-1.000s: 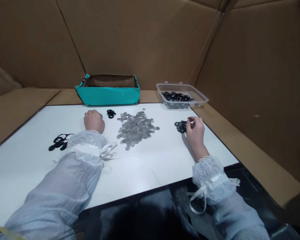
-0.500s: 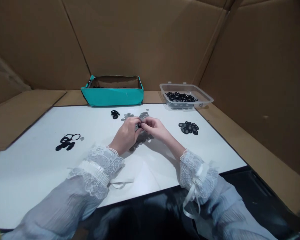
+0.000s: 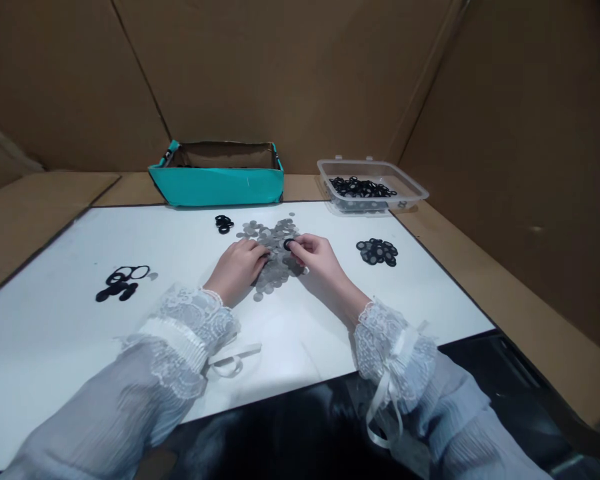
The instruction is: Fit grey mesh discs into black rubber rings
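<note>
Between its thumb and forefinger, my right hand (image 3: 314, 253) pinches a small black ring (image 3: 289, 245) above a loose pile of grey discs (image 3: 275, 272). My left hand (image 3: 237, 267) rests at the pile's left side, fingers curled down onto the discs. Its fingertips are partly hidden, and what they hold, if anything, does not show. Just behind the hands lies a little cluster of black rings (image 3: 224, 224). A heap of black rings with grey centres (image 3: 377, 252) sits to the right of my right hand.
At the back stand a turquoise open box (image 3: 220, 187) and a clear plastic container (image 3: 405, 195) with many black rings. More black rings and ovals (image 3: 117, 285) lie at left on the white board (image 3: 290, 347). Cardboard walls (image 3: 260, 73) enclose the workspace.
My hands were together around a small black piece. They have come apart: my left hand moved left and down onto the discs, while my right hand keeps a black ring.
</note>
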{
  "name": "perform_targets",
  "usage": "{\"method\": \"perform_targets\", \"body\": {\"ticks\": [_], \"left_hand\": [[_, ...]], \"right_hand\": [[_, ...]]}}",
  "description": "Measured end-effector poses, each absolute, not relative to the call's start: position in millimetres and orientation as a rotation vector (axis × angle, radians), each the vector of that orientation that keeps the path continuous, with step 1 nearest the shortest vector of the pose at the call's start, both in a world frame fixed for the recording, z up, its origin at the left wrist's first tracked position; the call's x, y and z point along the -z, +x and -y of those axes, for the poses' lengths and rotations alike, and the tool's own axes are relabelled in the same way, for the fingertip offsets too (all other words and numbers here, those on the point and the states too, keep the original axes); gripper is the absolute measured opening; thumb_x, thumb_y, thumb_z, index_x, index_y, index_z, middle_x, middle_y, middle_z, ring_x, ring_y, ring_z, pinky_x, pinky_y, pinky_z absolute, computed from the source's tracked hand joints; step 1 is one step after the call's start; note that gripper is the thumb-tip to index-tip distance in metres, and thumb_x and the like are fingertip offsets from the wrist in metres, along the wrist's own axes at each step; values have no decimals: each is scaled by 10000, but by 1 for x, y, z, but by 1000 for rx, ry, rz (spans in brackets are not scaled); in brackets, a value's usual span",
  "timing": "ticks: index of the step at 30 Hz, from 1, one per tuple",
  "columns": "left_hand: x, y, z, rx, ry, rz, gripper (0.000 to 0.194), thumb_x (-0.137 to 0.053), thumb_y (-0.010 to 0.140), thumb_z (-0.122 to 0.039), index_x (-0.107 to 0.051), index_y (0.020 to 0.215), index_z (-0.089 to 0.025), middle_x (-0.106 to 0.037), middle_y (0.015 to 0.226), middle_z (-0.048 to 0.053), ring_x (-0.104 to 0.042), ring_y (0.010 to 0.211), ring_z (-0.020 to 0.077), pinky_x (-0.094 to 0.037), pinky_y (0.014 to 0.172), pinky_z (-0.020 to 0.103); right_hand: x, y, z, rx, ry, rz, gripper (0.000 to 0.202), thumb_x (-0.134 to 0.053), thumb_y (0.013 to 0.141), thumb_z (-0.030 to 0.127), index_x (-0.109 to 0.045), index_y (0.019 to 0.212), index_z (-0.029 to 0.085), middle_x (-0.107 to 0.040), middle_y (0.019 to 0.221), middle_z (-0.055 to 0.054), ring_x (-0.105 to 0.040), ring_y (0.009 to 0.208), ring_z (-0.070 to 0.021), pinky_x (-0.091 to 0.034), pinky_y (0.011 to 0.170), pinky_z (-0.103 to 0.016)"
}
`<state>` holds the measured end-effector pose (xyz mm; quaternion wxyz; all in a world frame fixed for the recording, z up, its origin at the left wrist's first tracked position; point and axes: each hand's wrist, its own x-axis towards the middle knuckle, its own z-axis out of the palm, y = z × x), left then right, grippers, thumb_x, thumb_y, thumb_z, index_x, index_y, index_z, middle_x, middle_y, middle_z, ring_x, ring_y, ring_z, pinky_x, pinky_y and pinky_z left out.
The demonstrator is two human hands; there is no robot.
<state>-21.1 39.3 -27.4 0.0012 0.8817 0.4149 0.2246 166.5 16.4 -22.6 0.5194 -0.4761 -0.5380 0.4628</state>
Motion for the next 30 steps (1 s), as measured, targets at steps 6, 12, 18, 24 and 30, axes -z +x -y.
{"method": "perform_targets", "body": {"ticks": [6, 12, 18, 24, 30], "left_hand": [[17, -16, -34, -947, 2180, -1364, 228, -532, 817, -345, -698, 846, -191, -713, 878, 76, -639, 829, 238, -493, 790, 354], [11, -8, -24, -1022, 1733, -1256, 267, -600, 772, -354, -694, 914, -148, -726, 928, 88, -657, 854, 229, -512, 757, 330], [12, -5, -19, -1045, 1751, -1211, 349, -622, 778, -353, -639, 1040, -123, -688, 845, 83, -650, 812, 213, -524, 750, 338], [14, -5, -18, -1036, 1761, -1181, 320, -633, 778, -352, -637, 1010, -131, -688, 821, 82, -658, 806, 221, -521, 751, 347], [14, -5, -17, -1000, 1757, -1189, 301, -650, 753, -405, -695, 918, -157, -719, 854, 87, -663, 809, 239, -511, 724, 345]], "right_hand": [[24, 169, -16, -1178, -1157, 1259, 211, -717, 709, 324, -600, 632, 166, -555, 530, 13, -489, 493, -95, -411, 504, -251], [23, 166, -15, -1342, -1157, 1199, 151, -701, 735, 254, -643, 653, 141, -626, 584, -17, -539, 507, -89, -454, 526, -244], [20, 162, -13, -1411, -1119, 1190, 154, -731, 712, 248, -635, 655, 142, -624, 587, -13, -552, 524, -99, -453, 531, -251], [15, 160, -10, -1430, -1125, 1241, 89, -699, 704, 174, -615, 693, 149, -562, 545, 26, -536, 530, -108, -448, 566, -266], [21, 160, -10, -1295, -1119, 1395, 82, -622, 750, 210, -573, 713, 155, -553, 593, 22, -514, 542, -101, -406, 550, -246]]}}
